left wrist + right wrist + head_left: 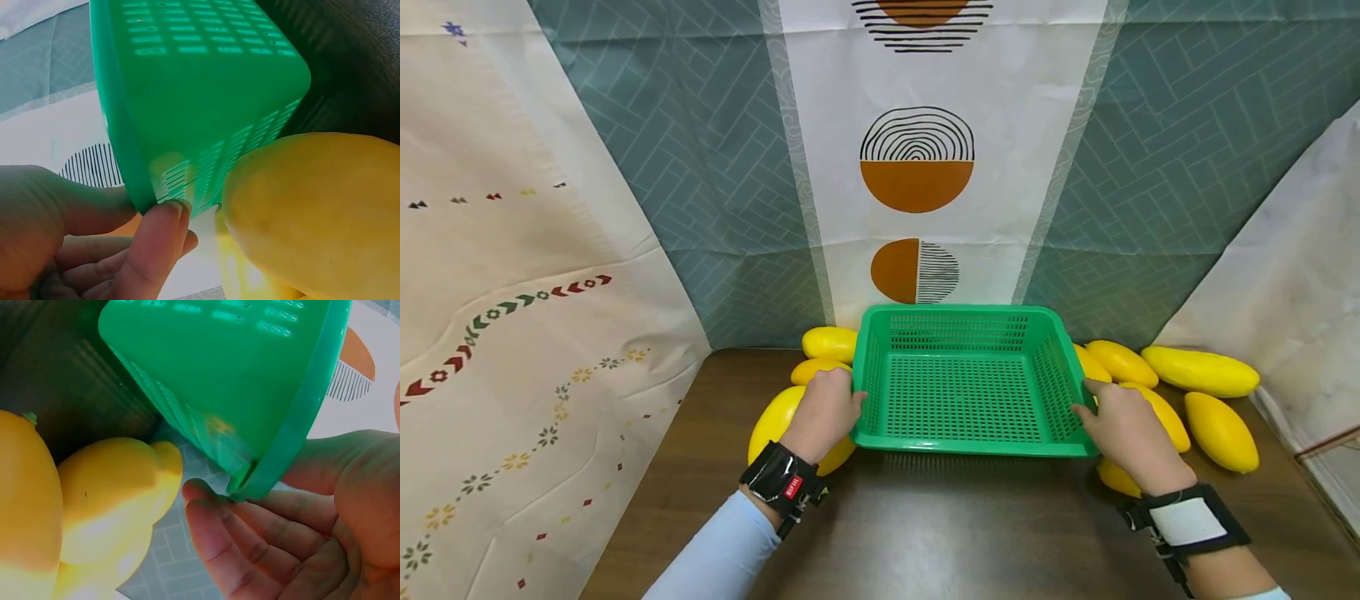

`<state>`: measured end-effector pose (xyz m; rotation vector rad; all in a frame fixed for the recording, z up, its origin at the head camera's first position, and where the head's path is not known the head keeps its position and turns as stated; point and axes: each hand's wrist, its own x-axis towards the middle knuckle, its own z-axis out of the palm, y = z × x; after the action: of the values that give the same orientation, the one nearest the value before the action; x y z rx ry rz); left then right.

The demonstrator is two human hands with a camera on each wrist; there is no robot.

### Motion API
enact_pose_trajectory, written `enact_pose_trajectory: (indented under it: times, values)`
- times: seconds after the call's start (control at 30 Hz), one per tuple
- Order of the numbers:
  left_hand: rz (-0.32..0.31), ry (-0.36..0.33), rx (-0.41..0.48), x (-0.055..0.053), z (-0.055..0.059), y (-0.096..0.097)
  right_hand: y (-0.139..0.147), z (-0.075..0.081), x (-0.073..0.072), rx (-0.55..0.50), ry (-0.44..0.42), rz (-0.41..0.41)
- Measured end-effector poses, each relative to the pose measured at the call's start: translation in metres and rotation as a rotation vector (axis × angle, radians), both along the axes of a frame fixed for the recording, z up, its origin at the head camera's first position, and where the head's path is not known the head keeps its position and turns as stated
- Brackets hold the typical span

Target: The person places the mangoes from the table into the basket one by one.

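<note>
Green basket [970, 447] lies btwn L hand [826, 412] & R hand [1126, 429], long axis L–R, both equally near. Fingers [153, 247] of each pinch a short end.

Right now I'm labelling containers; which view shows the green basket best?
The head view: the green basket shows its inside and nearly all its rim there. Each wrist view catches only part of its outer walls and rim.

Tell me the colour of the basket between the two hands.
The basket is green, shown best in the head view.
</note>
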<state>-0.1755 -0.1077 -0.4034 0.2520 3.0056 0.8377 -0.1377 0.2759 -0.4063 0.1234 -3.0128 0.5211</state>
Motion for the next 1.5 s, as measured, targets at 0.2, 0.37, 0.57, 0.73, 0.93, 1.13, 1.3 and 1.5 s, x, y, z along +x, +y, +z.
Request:
enact_pose_trajectory:
  times: [0.2,0.37,0.57,0.73,0.93,1.13,1.3,1.5]
  values:
    - [0.014,0.044,-0.076,0.001,0.0,-0.002,0.015,0.007,-0.003,-0.037,0.032,0.02]
    - [0.03,0.04,-0.077,0.001,0.0,-0.005,0.037,0.013,-0.01,-0.036,0.012,-0.049]
    - [0.037,-0.006,0.0,0.001,-0.001,-0.008,0.048,0.005,-0.009,0.0,-0.08,-0.07]
    - [0.039,0.009,-0.008,0.0,0.001,-0.008,0.046,-0.006,-0.011,-0.007,-0.138,-0.001]
    - [0.035,-0.024,0.024,-0.001,0.0,-0.004,0.05,-0.021,-0.019,-0.007,-0.174,0.018]
    - [0.025,-0.053,0.045,0.0,-0.001,-0.002,0.055,-0.034,-0.025,0.029,-0.125,0.023]
    - [0.03,-0.058,0.035,-0.001,0.001,-0.002,0.054,-0.038,-0.029,0.047,-0.138,0.03]
    - [0.025,-0.059,0.035,-0.004,0.003,-0.002,0.053,-0.038,-0.033,0.033,-0.19,0.015]
